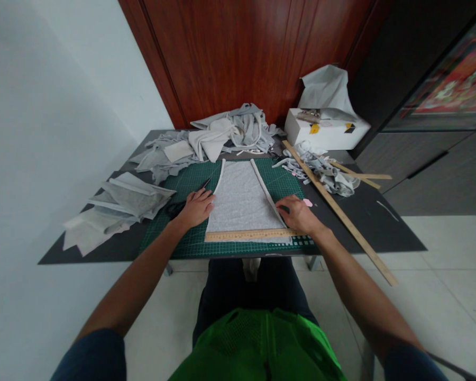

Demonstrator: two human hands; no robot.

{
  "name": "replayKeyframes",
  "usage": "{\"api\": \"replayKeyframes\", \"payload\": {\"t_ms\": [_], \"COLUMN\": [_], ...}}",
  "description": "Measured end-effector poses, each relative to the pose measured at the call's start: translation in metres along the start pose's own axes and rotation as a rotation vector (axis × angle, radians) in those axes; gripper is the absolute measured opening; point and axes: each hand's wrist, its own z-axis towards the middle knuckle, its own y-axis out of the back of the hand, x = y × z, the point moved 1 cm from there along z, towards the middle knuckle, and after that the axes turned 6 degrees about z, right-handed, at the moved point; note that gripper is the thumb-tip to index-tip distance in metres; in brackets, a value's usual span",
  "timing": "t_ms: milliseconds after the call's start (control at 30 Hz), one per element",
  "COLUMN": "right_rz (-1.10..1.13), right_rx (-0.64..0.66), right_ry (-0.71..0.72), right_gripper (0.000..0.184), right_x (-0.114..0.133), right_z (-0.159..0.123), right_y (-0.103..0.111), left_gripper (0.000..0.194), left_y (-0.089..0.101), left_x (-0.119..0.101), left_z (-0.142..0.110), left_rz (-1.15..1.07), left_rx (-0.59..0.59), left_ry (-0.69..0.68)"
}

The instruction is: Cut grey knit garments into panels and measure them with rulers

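Note:
A light grey fabric piece [241, 193] with pale bound side edges lies flat on a green cutting mat [190, 177]. Across its near end runs a wooden ruler [244, 234]. My left hand [198, 208] rests with fingers stretched out at the fabric's left edge. Partly hidden beside and under that hand are black-handled scissors [175, 208], their blades pointing away. At the right edge, my right hand [296, 214] has its fingers curled together on the fabric's border, just above the ruler's right end.
Grey fabric sheets [122, 198] are stacked at left, with a heap of scraps [230, 129] behind the mat. A long wooden strip [341, 214] overhangs the table's front right edge. Beyond it lie more scraps [335, 177], shorter wooden strips [360, 176] and a white box [329, 135].

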Motion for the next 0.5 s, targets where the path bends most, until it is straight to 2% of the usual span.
{"api": "replayKeyframes", "payload": {"t_ms": [300, 400, 500], "right_rz": [0.168, 0.181, 0.185], "right_rx": [0.387, 0.449, 0.453], "right_ry": [0.1, 0.099, 0.089], "right_gripper": [0.01, 0.009, 0.011], "right_x": [0.044, 0.051, 0.052], "right_z": [-0.011, -0.013, -0.014], "right_y": [-0.005, -0.006, -0.008], "left_gripper": [0.047, 0.047, 0.046], "left_y": [0.014, 0.017, 0.018], "left_x": [-0.015, -0.018, -0.02], "left_z": [0.001, 0.001, 0.0], "left_rz": [-0.005, 0.002, 0.0], "left_rx": [0.0, 0.006, -0.003], "left_ry": [-0.015, -0.027, -0.04]}}
